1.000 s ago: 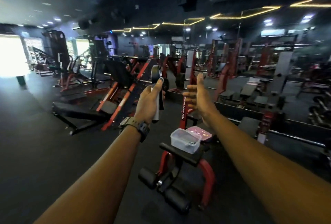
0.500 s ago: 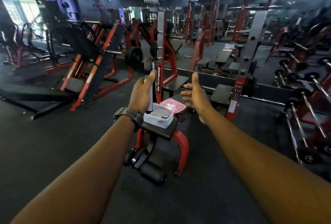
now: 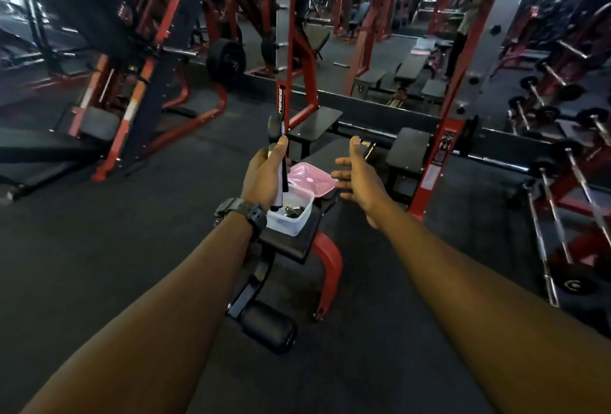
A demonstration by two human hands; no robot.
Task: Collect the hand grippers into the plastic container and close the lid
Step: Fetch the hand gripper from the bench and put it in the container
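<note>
At frame centre the left hand (image 3: 264, 175) is clasping a hand gripper (image 3: 279, 149) upright above the open plastic container (image 3: 292, 213), apparently to drop it in, while the right hand (image 3: 360, 175) is hovering spread and empty.

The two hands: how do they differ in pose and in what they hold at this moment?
The left hand is closed around a hand gripper, held upright above the plastic container; the right hand is open and holds nothing. The left wrist wears a dark watch; the right wrist is bare. The left hand is over the container, while the right hand is beside the pink lid. Both reach forward over the bench.
</note>
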